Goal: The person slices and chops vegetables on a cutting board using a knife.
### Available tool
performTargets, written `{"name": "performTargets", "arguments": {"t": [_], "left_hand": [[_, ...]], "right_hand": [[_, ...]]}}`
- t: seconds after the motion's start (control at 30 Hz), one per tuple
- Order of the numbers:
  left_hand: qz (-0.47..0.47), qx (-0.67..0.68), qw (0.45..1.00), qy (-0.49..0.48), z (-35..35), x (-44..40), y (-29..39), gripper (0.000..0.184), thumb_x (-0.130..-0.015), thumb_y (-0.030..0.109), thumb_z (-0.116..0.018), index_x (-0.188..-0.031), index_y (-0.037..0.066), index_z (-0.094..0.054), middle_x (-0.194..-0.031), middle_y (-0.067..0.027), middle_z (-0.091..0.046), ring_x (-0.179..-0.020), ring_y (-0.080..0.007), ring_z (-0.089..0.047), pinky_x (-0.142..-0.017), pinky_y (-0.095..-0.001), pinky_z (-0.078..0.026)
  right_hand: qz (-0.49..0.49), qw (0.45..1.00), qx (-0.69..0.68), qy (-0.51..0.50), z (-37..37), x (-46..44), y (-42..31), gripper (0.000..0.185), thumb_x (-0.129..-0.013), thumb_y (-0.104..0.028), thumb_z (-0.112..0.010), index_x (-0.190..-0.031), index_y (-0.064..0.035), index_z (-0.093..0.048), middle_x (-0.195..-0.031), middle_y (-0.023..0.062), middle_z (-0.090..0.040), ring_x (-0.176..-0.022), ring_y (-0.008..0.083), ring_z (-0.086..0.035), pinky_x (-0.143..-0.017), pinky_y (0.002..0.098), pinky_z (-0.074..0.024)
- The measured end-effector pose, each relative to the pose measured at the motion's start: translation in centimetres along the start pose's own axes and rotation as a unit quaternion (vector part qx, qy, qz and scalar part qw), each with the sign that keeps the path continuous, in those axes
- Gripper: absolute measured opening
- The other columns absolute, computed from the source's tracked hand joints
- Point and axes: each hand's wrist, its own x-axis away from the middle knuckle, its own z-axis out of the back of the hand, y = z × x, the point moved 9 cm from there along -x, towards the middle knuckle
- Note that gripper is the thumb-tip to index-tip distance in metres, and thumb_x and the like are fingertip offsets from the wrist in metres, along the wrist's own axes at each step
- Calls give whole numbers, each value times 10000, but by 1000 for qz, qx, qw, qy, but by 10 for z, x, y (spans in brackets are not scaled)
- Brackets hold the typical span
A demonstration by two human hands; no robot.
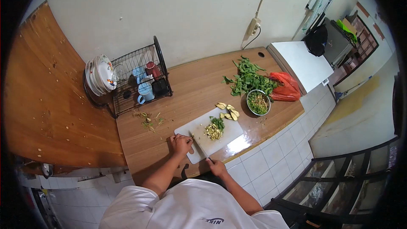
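Observation:
My right hand [218, 168] is closed around the handle of a kitchen knife [200, 146], whose blade rests low over the left part of a white cutting board [233, 133]. My left hand [181, 143] is at the board's left edge beside the blade, fingers curled together; whatever small piece they press on is too small to name. Right of the knife lie a pile of diced pale vegetable [213, 132] and some chopped green leaves [217, 123]. Several cut pale-and-dark vegetable pieces [232, 113] sit at the board's far edge.
A metal bowl [269, 107] of chopped greens stands right of the board. Behind it lie leafy stems [248, 77] and a red plastic bag [286, 88]. Plant scraps [148, 121] are at the left. A black dish rack [135, 101] with cups and plates stands against the wall.

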Motion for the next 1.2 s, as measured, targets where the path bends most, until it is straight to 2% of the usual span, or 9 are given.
{"name": "performTargets", "arguments": {"t": [0.1,0.37,0.57,0.77,0.9,1.0,1.1,1.17,1.2], "left_hand": [[73,19,997,-31,6,-3,-6,143,-762,344,-805,-827,216,-811,-861,31,-753,-949,-171,-614,-974,-432,-331],[50,17,999,1,-7,-1,-17,121,-762,318,-802,-808,207,-805,-849,21,-749,-953,-174,-617,-981,-423,-330],[46,-7,999,-21,10,-6,-3,115,-728,295,-819,-813,218,-810,-845,1,-749,-956,-186,-617,-956,-422,-344],[28,3,999,-28,-3,-5,-11,114,-762,299,-792,-829,208,-813,-844,5,-749,-940,-191,-618,-976,-423,-348],[56,13,998,-35,-2,-5,-13,102,-754,310,-801,-816,231,-814,-819,18,-741,-945,-195,-615,-985,-440,-338],[75,4,996,-38,-3,-5,-12,92,-737,315,-815,-793,243,-810,-816,37,-734,-962,-196,-610,-988,-455,-333],[96,-8,995,-31,1,-8,-15,88,-722,319,-827,-768,248,-805,-835,59,-728,-988,-196,-602,-990,-463,-329],[107,-23,994,-28,4,-4,-20,88,-716,321,-831,-757,249,-803,-849,69,-726,-1001,-195,-598,-993,-463,-326],[101,-15,994,-35,3,-5,-20,109,-701,335,-842,-754,248,-802,-871,69,-730,-1014,-203,-593,-989,-457,-316]], "right_hand": [[7,997,-78,-18,-7,10,17,696,-984,-632,-436,-1222,-32,-694,-1164,268,-688,-1165,409,-634,-1016,440,-470],[-9,999,-30,-45,-14,15,30,585,-1011,-601,-425,-1283,-151,-680,-1224,229,-677,-1208,405,-606,-1025,428,-460],[-18,999,22,-20,-1,4,-3,735,-970,-678,-417,-1145,-29,-714,-1100,313,-679,-1115,441,-644,-976,505,-485],[-9,1000,-1,-24,8,21,-15,760,-962,-673,-435,-1182,6,-695,-1134,315,-673,-1143,452,-625,-998,471,-480],[30,999,1,19,2,28,5,706,-973,-657,-435,-1210,-46,-696,-1146,290,-680,-1142,442,-629,-998,476,-483],[-35,999,28,-13,2,31,16,643,-986,-634,-435,-1227,-100,-699,-1145,263,-691,-1134,432,-635,-1000,472,-482],[9,999,-46,-19,3,29,5,614,-995,-623,-430,-1219,-123,-709,-1122,250,-702,-1122,424,-642,-1000,463,-483],[9,999,-32,-23,1,26,6,791,-957,-703,-414,-1169,6,-695,-1089,316,-684,-1111,451,-643,-973,497,-492],[9,999,-33,-23,0,25,7,791,-957,-703,-414,-1169,6,-695,-1089,316,-684,-1111,451,-643,-973,497,-492]]}}
